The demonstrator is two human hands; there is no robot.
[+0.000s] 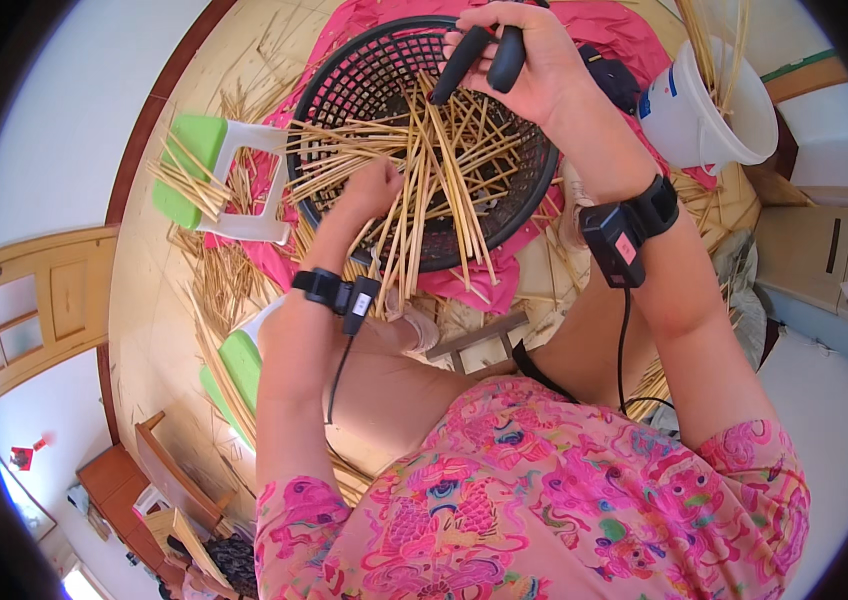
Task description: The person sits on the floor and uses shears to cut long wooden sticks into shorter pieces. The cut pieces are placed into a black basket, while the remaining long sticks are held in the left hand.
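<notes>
My left hand (pixel 373 189) is curled into a loose fist over dry straw-coloured stalks (pixel 413 202), at the near left part of a black plastic basket (pixel 544 180). Its fingertips are turned down, and stalks pass beside and under it. The stalks lie crossed across the basket, several sticking out over the near rim. Above the far right rim, my right hand (pixel 544 67) is palm up around a two-handled cutting tool with black grips (pixel 461 64), which looks like pruning shears. The tool's head is hidden by the hand and the frame edge.
Pink cloth (pixel 619 34) lies under the basket. To the left stands a green and white plastic stool (pixel 191 169) with cut stalks on it. A white bucket (pixel 683 112) with long stalks is at right. Loose stalks litter the floor. Another person (pixel 203 574) is at lower left.
</notes>
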